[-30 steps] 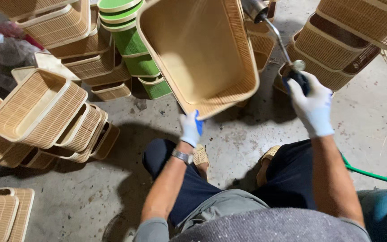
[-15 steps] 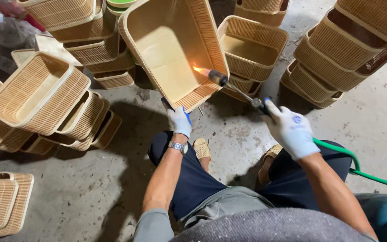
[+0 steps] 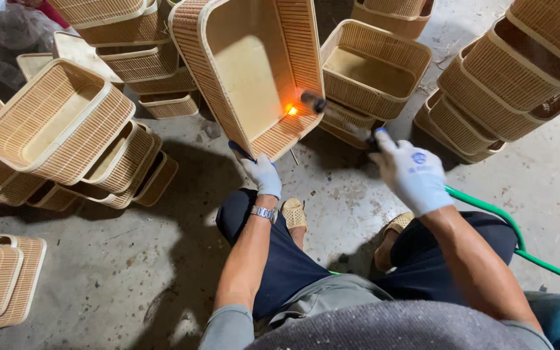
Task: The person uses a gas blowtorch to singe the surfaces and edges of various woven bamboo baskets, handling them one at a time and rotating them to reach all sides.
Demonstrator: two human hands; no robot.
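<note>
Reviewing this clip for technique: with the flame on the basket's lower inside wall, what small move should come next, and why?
Probably sweep the torch sideways along the wall. Its flame glows orange at one spot of the woven basket, which the left hand holds tilted by its lower rim while the right hand aims; lingering there could scorch it.

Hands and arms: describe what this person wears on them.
Both hands wear white knit gloves. The left glove has blue on one fingertip; the right glove has a blue mark on its back. A metal wristwatch sits on the left wrist. Grey sleeves are pushed up, forearms bare.
</note>
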